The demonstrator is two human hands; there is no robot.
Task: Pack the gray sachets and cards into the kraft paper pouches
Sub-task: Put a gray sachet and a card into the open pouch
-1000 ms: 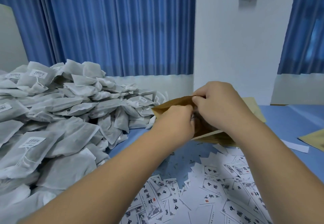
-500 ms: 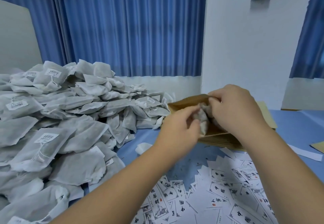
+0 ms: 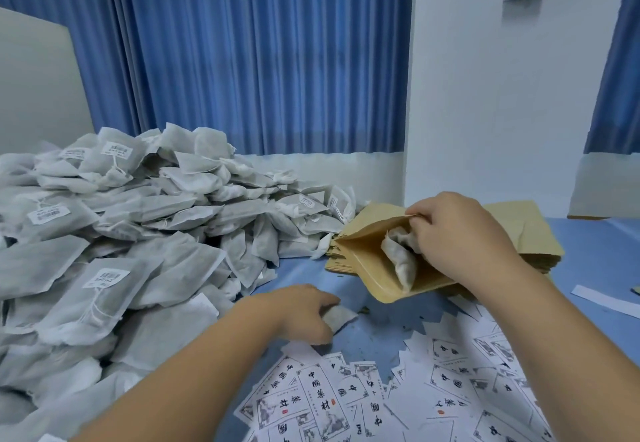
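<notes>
My right hand (image 3: pixel 460 237) pinches the upper lip of an open kraft paper pouch (image 3: pixel 367 265), held tilted over the stack of flat pouches (image 3: pixel 519 230). A gray sachet (image 3: pixel 403 261) sticks halfway out of the pouch mouth, beside my right fingers. My left hand (image 3: pixel 301 313) is low on the blue table, fingers curled round a loose gray sachet (image 3: pixel 341 317). A big heap of gray sachets (image 3: pixel 121 251) fills the left side. Printed white cards (image 3: pixel 322 403) lie scattered in front.
The blue table surface (image 3: pixel 595 268) shows at the right, with a white paper strip (image 3: pixel 602 299) on it. Blue curtains and a white wall stand behind the table. Small dark crumbs lie on the blue surface between the cards and the pouches.
My left hand left the pouch mouth and dropped down-left onto a loose sachet on the table. The right hand still holds the pouch open, sachet partly in.
</notes>
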